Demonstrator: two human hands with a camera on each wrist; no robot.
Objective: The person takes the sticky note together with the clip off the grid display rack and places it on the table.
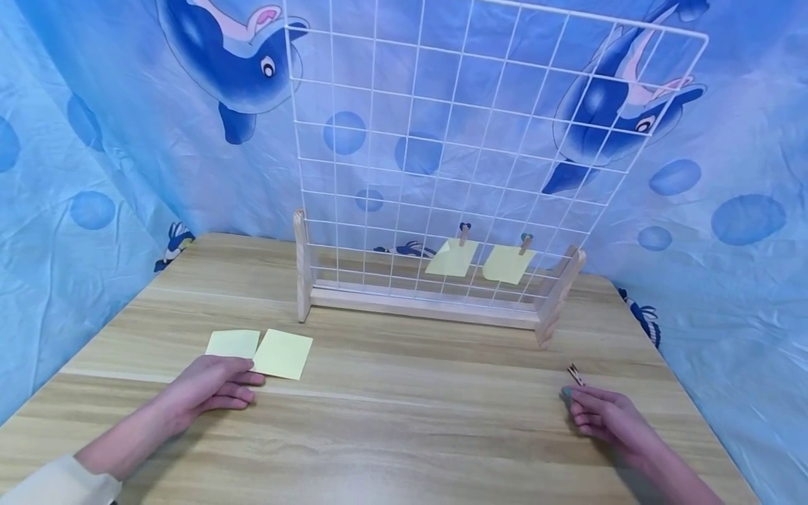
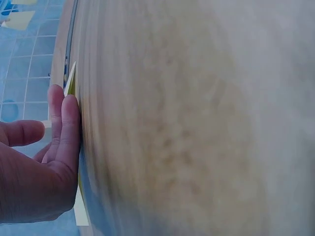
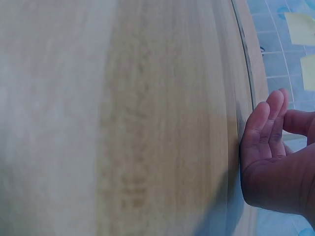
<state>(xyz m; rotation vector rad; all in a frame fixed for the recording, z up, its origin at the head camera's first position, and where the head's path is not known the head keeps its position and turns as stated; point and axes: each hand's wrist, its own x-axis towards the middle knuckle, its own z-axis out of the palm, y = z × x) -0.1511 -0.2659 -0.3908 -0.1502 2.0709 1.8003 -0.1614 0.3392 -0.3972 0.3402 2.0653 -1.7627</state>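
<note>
On the left of the table, my left hand pinches the near corner of a pale yellow sticky note between thumb and finger. In the left wrist view, the edge of a note slants up beyond the fingertips. A second sticky note lies beside it, partly behind the hand. At the right, my right hand pinches a small wooden clothespin with a teal decoration, its jaws pointing away from me. The right wrist view hides the clothespin behind the fingers.
A white wire grid stands in a wooden base at the back of the table. Two sticky notes, one left and one right, hang low on it from clothespins. Blue dolphin-print cloth surrounds the table.
</note>
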